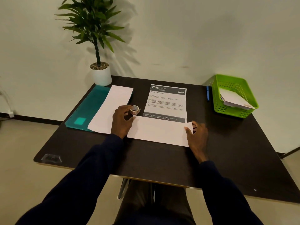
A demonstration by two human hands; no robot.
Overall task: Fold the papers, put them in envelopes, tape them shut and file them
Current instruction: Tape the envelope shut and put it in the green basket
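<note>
The person is folding the printed sheet (167, 103) at the middle of the dark table (227, 151), and its near third is lying turned up over the text. The right hand (197, 135) is pinching the flap's right end, thumb on top. The left hand (122, 121) is curling at the flap's left corner, just near the tape roll (134, 109); I cannot tell whether it is gripping. Next, I judge, the crease needs pressing flat before the far third comes down.

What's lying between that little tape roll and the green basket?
The printed sheet and a blue pen beside the basket, in the head view.
</note>
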